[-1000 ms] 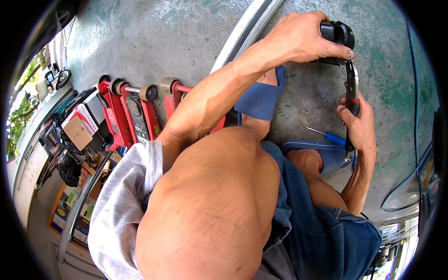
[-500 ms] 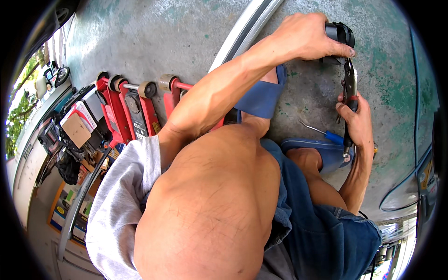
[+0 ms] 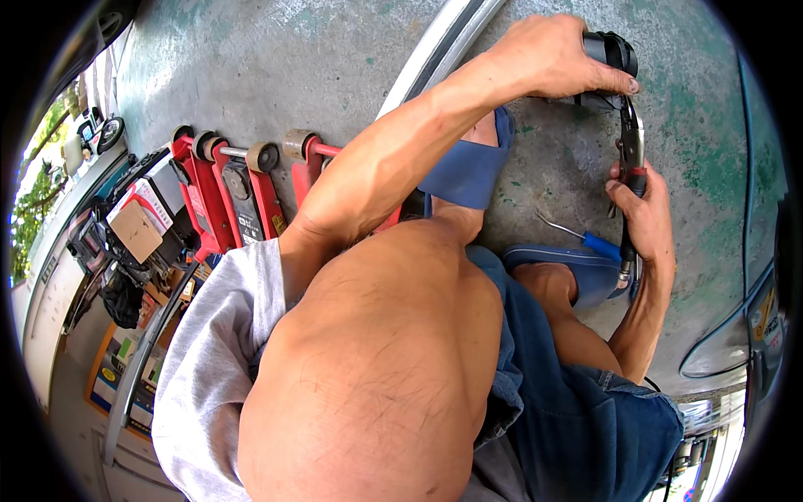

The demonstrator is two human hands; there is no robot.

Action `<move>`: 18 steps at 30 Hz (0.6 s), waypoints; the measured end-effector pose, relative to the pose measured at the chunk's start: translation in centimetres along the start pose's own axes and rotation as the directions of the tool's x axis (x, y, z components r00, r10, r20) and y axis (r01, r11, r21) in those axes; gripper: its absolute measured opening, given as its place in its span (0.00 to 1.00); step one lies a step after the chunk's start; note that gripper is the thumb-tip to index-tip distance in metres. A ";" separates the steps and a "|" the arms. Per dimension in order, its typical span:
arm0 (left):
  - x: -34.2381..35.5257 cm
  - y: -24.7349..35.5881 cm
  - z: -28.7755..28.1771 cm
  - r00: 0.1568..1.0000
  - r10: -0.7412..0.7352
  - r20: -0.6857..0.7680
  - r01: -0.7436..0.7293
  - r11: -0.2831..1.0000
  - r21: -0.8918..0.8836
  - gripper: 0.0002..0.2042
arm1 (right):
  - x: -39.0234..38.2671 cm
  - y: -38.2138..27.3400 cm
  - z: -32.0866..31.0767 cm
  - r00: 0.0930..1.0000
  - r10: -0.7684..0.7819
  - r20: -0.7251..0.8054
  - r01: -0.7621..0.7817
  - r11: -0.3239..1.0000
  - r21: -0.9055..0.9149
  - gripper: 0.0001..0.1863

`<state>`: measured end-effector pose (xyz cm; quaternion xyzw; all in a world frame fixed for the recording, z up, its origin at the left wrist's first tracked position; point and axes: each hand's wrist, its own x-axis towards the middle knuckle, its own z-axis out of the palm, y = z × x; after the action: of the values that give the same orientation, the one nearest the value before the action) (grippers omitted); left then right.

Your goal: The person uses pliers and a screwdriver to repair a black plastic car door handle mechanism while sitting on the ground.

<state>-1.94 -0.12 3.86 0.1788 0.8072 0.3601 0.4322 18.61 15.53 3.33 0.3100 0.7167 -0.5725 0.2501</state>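
Note:
My left hand (image 3: 556, 63) grips a black rounded plastic part (image 3: 615, 57) above the floor at the upper right, its thumb along the near edge. Below it, my right hand (image 3: 648, 209) is wrapped round a silver hand tool (image 3: 633, 138) with a long dark handle and a red band; I cannot make out its exact kind. The tool's upper end meets the near side of the plastic part, and the contact itself is too small to see clearly. Beside the right hand, a hooked pick with a blue handle (image 3: 600, 244) lies near my foot.
Blue sandals (image 3: 468, 174) are on my feet. Red floor jacks (image 3: 242, 201) stand to the left, near a curved silver trim strip (image 3: 431, 63). Boxes and tools (image 3: 138, 226) crowd the far left. A dark hose (image 3: 747, 167) runs along the floor at right.
Both hands have shifted slightly: the left a little upward with the plastic part, the right slightly to the right with the tool. Both grips stay the same.

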 end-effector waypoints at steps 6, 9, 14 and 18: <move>0.0 -0.1 -0.1 1.000 0.001 -0.015 -0.001 1.000 0.008 0.35 | 0.0 -0.3 0.0 1.000 0.017 0.002 -0.017 0.999 -0.038 0.07; -0.2 0.1 -0.4 1.000 -0.011 0.019 0.011 1.000 -0.007 0.35 | 0.1 -0.2 0.1 1.000 0.020 -0.004 -0.021 0.999 -0.040 0.07; -0.7 0.5 -0.8 0.997 -0.042 0.068 0.045 0.998 -0.043 0.35 | 0.2 0.0 0.0 1.000 0.018 -0.018 -0.018 1.000 -0.014 0.07; -0.4 -0.2 0.3 1.000 -0.011 -0.023 0.011 1.000 0.012 0.35 | 0.2 0.1 -0.1 1.000 0.019 -0.005 -0.019 1.000 -0.006 0.07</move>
<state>-1.47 -0.36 3.77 0.1729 0.8152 0.3546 0.4240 18.49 15.63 3.12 0.3174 0.7160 -0.5670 0.2551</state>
